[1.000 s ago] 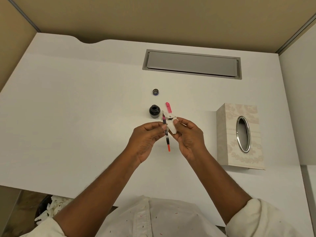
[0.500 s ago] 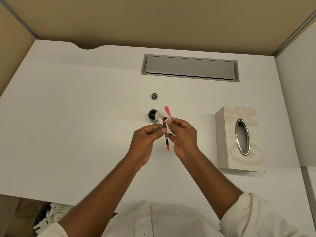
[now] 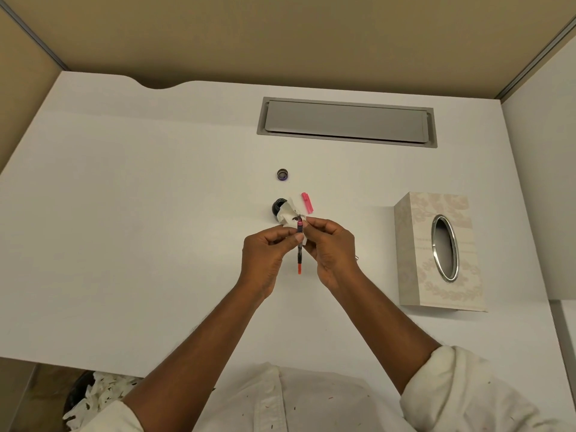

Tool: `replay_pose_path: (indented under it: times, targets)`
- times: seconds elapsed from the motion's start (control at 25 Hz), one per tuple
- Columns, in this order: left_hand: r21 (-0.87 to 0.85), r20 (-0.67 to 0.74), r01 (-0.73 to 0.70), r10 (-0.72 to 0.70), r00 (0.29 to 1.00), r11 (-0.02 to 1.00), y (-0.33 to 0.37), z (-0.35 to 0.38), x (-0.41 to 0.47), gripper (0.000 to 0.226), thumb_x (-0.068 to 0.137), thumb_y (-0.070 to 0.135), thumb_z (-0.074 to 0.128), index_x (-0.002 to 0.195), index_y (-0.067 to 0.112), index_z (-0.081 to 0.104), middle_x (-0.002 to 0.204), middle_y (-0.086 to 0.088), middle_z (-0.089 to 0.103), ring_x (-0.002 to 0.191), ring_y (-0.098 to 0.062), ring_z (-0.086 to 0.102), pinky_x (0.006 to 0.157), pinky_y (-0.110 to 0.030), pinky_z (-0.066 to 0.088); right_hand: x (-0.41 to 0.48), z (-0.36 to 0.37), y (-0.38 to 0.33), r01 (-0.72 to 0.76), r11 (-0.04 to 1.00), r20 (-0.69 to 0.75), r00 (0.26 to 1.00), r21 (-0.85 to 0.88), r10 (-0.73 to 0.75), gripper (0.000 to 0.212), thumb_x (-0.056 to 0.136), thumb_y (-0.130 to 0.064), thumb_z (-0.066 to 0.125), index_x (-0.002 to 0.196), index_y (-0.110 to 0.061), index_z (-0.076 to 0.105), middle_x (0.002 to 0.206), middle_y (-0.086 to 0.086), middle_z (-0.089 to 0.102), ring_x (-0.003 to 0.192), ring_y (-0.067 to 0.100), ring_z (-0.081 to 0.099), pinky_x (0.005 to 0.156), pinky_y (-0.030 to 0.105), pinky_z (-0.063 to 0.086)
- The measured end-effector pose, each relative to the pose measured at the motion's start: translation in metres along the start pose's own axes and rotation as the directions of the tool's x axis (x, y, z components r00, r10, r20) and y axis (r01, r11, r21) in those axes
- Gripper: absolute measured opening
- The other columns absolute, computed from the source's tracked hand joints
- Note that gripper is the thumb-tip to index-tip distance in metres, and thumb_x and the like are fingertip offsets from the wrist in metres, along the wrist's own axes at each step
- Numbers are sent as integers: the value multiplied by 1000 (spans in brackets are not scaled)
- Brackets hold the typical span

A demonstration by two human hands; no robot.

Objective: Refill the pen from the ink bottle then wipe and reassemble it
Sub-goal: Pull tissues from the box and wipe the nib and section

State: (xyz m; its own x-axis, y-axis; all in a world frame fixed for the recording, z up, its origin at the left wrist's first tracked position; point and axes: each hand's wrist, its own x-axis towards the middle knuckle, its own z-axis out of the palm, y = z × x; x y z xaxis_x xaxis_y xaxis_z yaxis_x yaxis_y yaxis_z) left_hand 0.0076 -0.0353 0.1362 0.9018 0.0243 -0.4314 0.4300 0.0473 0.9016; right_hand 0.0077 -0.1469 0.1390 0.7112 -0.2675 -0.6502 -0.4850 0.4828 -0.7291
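Observation:
My left hand (image 3: 268, 254) pinches the thin pen section (image 3: 299, 251), which stands nearly upright with its nib up and its red end down. My right hand (image 3: 332, 244) holds a white tissue (image 3: 288, 215) with a dark ink stain against the nib end. Just behind the tissue, the open dark ink bottle (image 3: 277, 206) stands on the white desk (image 3: 156, 229), partly hidden. Its round cap (image 3: 282, 174) lies farther back. A pink pen part (image 3: 307, 202) lies on the desk to the right of the bottle.
A patterned tissue box (image 3: 439, 251) with an oval metal-rimmed opening stands at the right. A grey cable hatch (image 3: 346, 121) is set into the desk at the back. A bin with crumpled tissues (image 3: 93, 397) sits below the near desk edge at left.
The tissue has shifted up and left over the nib and now partly hides the ink bottle. Both hands stay together at the same spot while the view has drifted slightly.

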Motion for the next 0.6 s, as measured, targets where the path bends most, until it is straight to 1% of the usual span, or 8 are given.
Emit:
replay_pose_path:
  times: [0.16, 0.24, 0.32, 0.4, 0.44, 0.52, 0.6]
  targets:
    - [-8, 7, 45, -45, 999, 999, -3, 0, 4, 19, 74, 4, 73, 92, 9, 74, 92, -9, 74, 93, -22, 69, 97, -38, 49, 1, 0, 2, -12, 999, -10, 1000, -29, 12, 8, 81, -2, 71, 85, -9, 72, 87, 8, 72, 80, 18, 66, 81, 31, 55]
    - [-40, 7, 67, -67, 998, 997, -4, 1, 4, 18, 74, 3, 72, 91, 9, 74, 92, -10, 74, 95, -25, 68, 97, -40, 49, 0, 0, 3, -6, 1000, -2, 1000, -17, 6, 8, 80, -3, 73, 84, -10, 72, 86, 9, 72, 78, 18, 66, 80, 30, 54]
    - [-121, 18, 100, -99, 995, 988, -4, 1, 4, 16, 76, 1, 69, 90, 8, 73, 89, -7, 75, 94, -25, 68, 94, -37, 50, 1, 1, 3, 1, 1000, 6, 1000, -10, 0, 8, 79, -4, 74, 84, -9, 72, 88, 11, 72, 79, 19, 66, 82, 33, 54]
    - [-219, 46, 141, -134, 990, 966, -2, -1, 5, 15, 78, -2, 66, 90, 5, 72, 86, -5, 75, 90, -21, 68, 87, -31, 51, 2, 1, 4, 8, 1000, 25, 1000, 3, -8, 9, 80, -3, 72, 89, -6, 72, 92, 14, 72, 82, 22, 66, 84, 35, 53]
    - [-244, 59, 150, -140, 988, 958, -1, -3, 6, 15, 79, -3, 64, 90, 4, 71, 85, -5, 75, 88, -20, 68, 84, -28, 52, 2, 2, 3, 9, 1000, 36, 999, 14, -10, 11, 81, -2, 71, 92, -3, 71, 92, 14, 72, 82, 22, 66, 83, 35, 54]
    - [-253, 80, 153, -137, 987, 955, 2, -6, 7, 14, 80, -4, 63, 91, 2, 70, 85, -6, 74, 87, -20, 68, 82, -26, 53, 0, 2, 2, 10, 1000, 36, 999, 23, -11, 13, 82, 1, 69, 95, 1, 69, 91, 14, 70, 80, 21, 65, 80, 32, 55]
    - [-242, 89, 153, -135, 987, 958, 4, -7, 4, 14, 80, -4, 63, 91, 1, 70, 85, -7, 74, 87, -21, 68, 86, -29, 53, -1, 2, 0, 5, 1000, 6, 1000, 23, -5, 13, 82, 0, 69, 95, 1, 69, 94, 16, 70, 83, 22, 65, 80, 33, 55]
